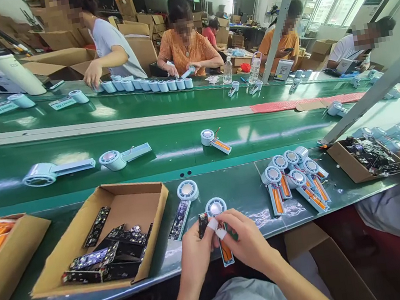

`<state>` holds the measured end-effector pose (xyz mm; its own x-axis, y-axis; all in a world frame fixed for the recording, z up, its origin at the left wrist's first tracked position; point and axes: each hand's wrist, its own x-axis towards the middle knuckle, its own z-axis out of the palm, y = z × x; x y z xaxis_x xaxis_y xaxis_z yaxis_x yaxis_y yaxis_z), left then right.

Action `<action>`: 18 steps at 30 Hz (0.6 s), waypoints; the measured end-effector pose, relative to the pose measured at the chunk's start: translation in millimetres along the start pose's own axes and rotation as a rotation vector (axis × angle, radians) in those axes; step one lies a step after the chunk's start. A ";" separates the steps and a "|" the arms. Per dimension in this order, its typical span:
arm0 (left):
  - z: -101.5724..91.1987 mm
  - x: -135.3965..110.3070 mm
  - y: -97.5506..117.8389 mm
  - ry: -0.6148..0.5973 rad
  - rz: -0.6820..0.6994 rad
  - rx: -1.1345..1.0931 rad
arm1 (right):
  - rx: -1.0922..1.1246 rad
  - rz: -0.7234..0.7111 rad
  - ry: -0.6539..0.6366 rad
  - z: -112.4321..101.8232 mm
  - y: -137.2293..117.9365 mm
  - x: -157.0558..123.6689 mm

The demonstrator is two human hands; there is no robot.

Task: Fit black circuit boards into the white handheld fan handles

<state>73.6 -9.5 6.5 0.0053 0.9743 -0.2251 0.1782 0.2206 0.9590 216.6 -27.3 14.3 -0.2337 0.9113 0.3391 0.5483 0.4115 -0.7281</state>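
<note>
Fan (217,217) low over tabletop (252,197) edge, pinched between both hands: left hand (196,253) fingers closed on small board (202,224), right hand (247,240) fingers closed on handle. Likely light, stiff plastic; exposed wiring probably fragile, so best gripped by shell edges.

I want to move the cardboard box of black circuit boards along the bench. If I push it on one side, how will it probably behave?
The cardboard box looks light: thin walls, open top, only partly filled. It would probably slide easily on the smooth green bench and turn rather than tip, being low and wide. The loose circuit boards may shift inside.
</note>
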 end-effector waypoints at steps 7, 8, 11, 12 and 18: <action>-7.4 2.9 -4.3 0.029 -0.051 -0.063 | -0.097 0.065 0.033 24.5 17.4 -10.8; -7.8 2.6 -5.8 0.022 -0.054 -0.071 | -0.122 0.053 0.045 26.1 17.9 -12.9; -10.1 1.5 -9.6 -0.018 -0.052 -0.093 | -0.105 0.017 0.104 28.4 19.0 -15.9; -11.2 1.3 -10.7 -0.033 -0.049 -0.099 | -0.070 0.009 0.128 28.4 19.5 -15.7; -15.1 3.1 -16.8 -0.065 -0.061 -0.180 | 0.099 -0.063 0.118 26.5 23.8 -5.7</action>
<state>55.8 -9.5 -7.7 0.0645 0.9552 -0.2889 0.0015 0.2894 0.9572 209.6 -22.2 -20.8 -0.1653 0.8780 0.4492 0.4525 0.4722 -0.7565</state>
